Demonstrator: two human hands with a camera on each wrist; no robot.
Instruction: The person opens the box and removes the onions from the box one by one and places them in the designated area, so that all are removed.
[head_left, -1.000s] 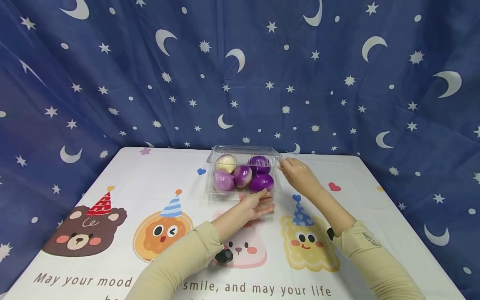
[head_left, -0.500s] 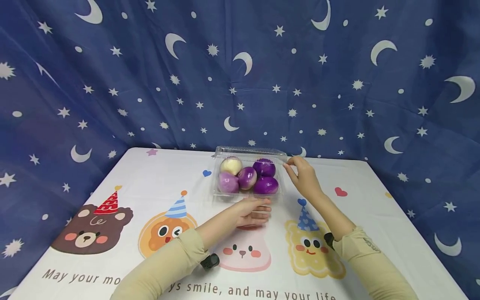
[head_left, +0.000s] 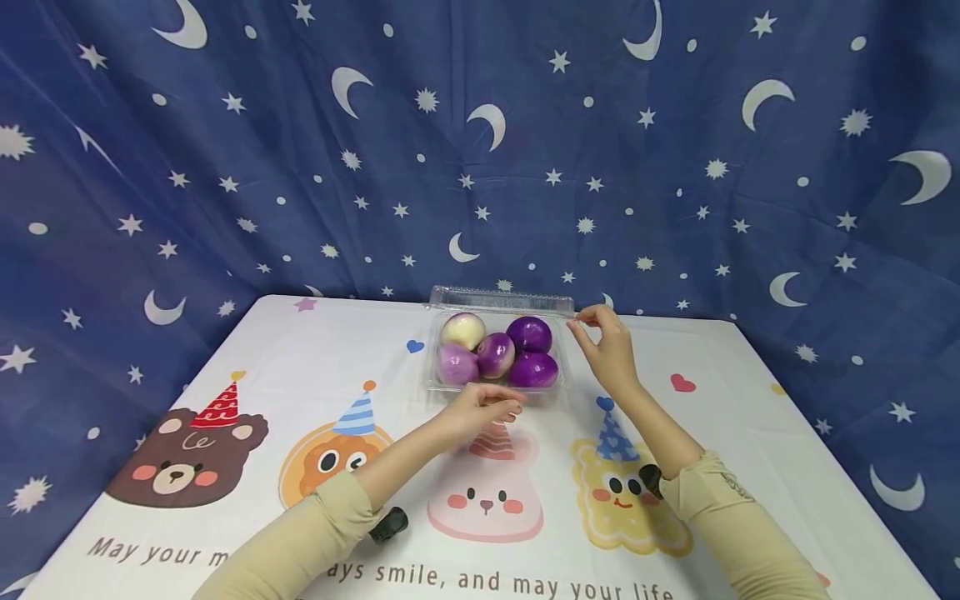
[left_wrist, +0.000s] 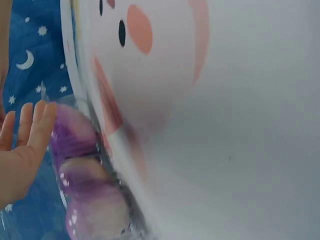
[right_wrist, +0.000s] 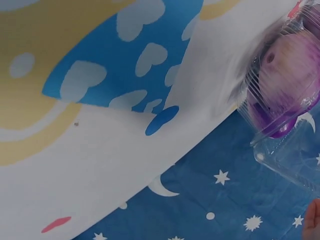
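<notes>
A clear plastic clamshell box [head_left: 497,392] stands near the back of the table, holding several shiny purple and cream onions [head_left: 496,356]. Its clear lid [head_left: 501,300] is hinged up at the rear and leans back. My right hand [head_left: 611,350] is at the lid's right corner, thumb and forefinger pinching its edge; the grip itself is barely visible in the right wrist view. In front of the box, my left hand [head_left: 480,410] hovers with loose fingers and holds nothing. The onions [left_wrist: 100,210] appear blurred beside the left hand [left_wrist: 22,155] in the left wrist view.
A white tablecloth [head_left: 360,333] printed with cartoon faces and lettering covers the table. A blue curtain [head_left: 480,225] with moons and stars rises right behind its back edge, close to the lid. A black wrist device [head_left: 389,524] sits on the left forearm.
The lid has tilted further back, with my right hand at its corner. My left hand has drawn away from the box's front edge toward the left. The head view has shifted slightly.
</notes>
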